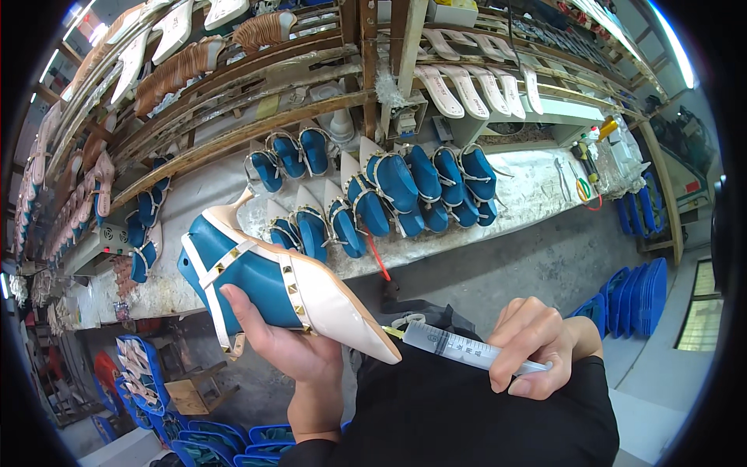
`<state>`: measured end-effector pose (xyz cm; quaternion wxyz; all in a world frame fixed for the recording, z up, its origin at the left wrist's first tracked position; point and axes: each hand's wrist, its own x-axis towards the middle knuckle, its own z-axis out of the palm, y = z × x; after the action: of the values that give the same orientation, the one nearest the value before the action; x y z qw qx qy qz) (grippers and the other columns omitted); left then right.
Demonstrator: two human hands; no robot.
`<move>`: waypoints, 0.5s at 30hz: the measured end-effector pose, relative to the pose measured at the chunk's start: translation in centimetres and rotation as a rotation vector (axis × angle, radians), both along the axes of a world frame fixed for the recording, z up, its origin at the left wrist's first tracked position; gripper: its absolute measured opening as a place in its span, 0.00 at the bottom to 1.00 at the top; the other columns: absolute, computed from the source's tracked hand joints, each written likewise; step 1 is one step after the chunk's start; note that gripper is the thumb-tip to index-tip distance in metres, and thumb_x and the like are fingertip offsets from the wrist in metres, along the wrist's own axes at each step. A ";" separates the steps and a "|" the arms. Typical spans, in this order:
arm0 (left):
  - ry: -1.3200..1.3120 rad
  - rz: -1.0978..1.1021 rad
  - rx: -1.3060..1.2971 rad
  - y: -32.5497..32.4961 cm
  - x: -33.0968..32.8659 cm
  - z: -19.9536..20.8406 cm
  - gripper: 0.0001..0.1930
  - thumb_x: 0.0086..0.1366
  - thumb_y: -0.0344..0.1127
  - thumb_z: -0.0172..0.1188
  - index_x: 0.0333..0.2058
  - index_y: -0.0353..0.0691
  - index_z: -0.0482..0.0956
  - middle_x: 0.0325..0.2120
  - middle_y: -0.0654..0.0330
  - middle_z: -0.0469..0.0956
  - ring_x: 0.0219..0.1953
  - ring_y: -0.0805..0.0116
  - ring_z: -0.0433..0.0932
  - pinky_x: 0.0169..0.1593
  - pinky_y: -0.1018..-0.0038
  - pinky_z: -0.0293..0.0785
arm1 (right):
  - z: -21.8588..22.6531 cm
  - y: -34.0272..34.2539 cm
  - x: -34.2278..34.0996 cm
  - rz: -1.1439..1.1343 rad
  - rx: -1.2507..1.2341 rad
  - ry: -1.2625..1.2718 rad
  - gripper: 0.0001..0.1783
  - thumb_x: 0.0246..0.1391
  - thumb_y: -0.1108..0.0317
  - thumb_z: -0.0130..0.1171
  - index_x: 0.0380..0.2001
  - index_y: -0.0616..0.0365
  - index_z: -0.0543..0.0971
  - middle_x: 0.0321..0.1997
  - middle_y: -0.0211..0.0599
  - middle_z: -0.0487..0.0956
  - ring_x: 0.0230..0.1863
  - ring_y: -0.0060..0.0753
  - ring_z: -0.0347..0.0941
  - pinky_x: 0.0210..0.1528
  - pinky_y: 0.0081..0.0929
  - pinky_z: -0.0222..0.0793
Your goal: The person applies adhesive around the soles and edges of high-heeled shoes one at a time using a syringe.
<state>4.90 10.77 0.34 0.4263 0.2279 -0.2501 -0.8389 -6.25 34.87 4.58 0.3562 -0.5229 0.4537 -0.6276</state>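
Note:
In my left hand (292, 350) is a pale pink pointed-toe heeled shoe (346, 315) with studded straps, still on a blue shoe last (233, 268). The thumb lies over the last and the fingers go under the shoe, out of sight. My right hand (533, 350) is closed around a clear plastic syringe (451, 345) with printed markings. The syringe's yellowish tip points left, close to the shoe's toe; whether it touches the sole edge I cannot tell.
On the white-covered workbench (529, 191) stand several similar shoes on blue lasts (393, 183). Wooden racks (288, 66) above hold insoles (467, 89). Scissors (582, 187) lie at the bench's right. Blue trays (642, 296) stand on the floor at right, more (210, 444) at lower left.

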 end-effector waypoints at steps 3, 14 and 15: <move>0.004 0.020 0.035 -0.2 0.0 -0.1 0.27 0.77 0.56 0.46 0.59 0.38 0.68 0.47 0.56 0.78 0.48 0.65 0.81 0.53 0.67 0.79 | 0.1 -0.1 0.0 0.001 0.005 0.007 0.11 0.44 0.76 0.61 0.34 0.65 0.84 0.23 0.33 0.80 0.12 0.26 0.69 0.14 0.24 0.55; -0.028 0.131 0.082 -1.0 -0.2 -0.5 0.20 0.76 0.48 0.53 0.56 0.39 0.72 0.47 0.57 0.82 0.47 0.64 0.83 0.52 0.67 0.80 | -0.5 0.0 0.0 0.020 0.013 0.000 0.12 0.45 0.76 0.61 0.36 0.66 0.84 0.25 0.34 0.82 0.13 0.25 0.70 0.14 0.23 0.57; -0.031 0.132 0.084 -1.0 -0.1 -0.5 0.20 0.76 0.48 0.53 0.56 0.39 0.72 0.47 0.57 0.82 0.47 0.64 0.83 0.52 0.67 0.80 | -0.5 0.0 0.0 0.019 0.013 -0.005 0.12 0.45 0.76 0.61 0.35 0.66 0.84 0.25 0.35 0.82 0.13 0.25 0.70 0.14 0.23 0.58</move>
<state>4.77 9.74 -0.17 0.4670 0.2744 -0.2055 -0.8151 -6.21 34.87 4.09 0.3666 -0.5232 0.4519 -0.6226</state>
